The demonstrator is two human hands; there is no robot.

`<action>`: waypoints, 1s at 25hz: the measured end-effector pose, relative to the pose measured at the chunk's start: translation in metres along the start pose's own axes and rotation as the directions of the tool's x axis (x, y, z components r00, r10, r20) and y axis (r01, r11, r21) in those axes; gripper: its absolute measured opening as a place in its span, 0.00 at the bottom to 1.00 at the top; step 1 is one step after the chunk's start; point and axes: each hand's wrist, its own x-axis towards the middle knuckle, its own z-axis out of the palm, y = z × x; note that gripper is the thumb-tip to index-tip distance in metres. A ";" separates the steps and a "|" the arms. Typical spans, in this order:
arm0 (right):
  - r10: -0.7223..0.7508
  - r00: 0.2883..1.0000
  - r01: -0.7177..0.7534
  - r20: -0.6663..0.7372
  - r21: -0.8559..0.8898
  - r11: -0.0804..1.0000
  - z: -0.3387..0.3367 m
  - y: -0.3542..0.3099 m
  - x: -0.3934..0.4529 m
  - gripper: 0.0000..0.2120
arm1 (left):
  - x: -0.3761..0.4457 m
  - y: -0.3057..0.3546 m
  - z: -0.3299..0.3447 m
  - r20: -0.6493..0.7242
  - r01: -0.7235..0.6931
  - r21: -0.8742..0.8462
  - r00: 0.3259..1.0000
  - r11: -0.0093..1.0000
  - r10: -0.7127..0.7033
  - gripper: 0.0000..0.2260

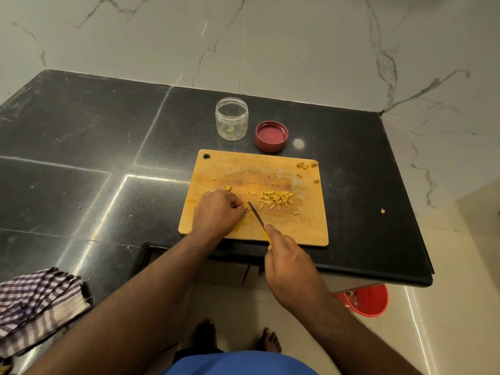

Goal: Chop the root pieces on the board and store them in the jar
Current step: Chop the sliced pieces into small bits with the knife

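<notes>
1. No readable text, brand, number or sign anywhere.
2. Jar [232, 119]: clear, no label.
3. Lid [271, 136]: plain red, no print.
4. Board [270, 171]: bare wood, no marks to read.
5. Knife [257, 215]: no lettering visible on the blade.

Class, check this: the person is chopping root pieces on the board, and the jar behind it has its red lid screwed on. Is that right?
Not quite. The head view shows the jar open, its red lid lying upturned beside it on the counter. The rest is right.
</notes>
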 end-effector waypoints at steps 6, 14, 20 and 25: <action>-0.008 0.999 0.010 0.032 -0.055 0.998 0.008 -0.004 0.016 0.24 | 0.000 0.001 -0.002 -0.007 0.019 -0.004 1.000 1.000 -0.019 0.05; -0.004 0.999 0.003 0.033 0.014 1.000 0.001 0.004 -0.011 0.24 | 0.000 0.002 -0.003 -0.006 0.022 -0.029 1.000 0.999 -0.022 0.04; -0.011 1.000 0.011 0.008 -0.010 1.000 0.004 0.001 0.007 0.24 | -0.001 0.004 -0.004 -0.004 0.031 -0.032 1.000 0.999 -0.031 0.05; -0.013 0.998 0.014 0.054 -0.021 1.000 0.008 0.002 0.018 0.24 | -0.002 0.005 -0.006 0.002 0.031 -0.042 1.000 0.999 -0.031 0.04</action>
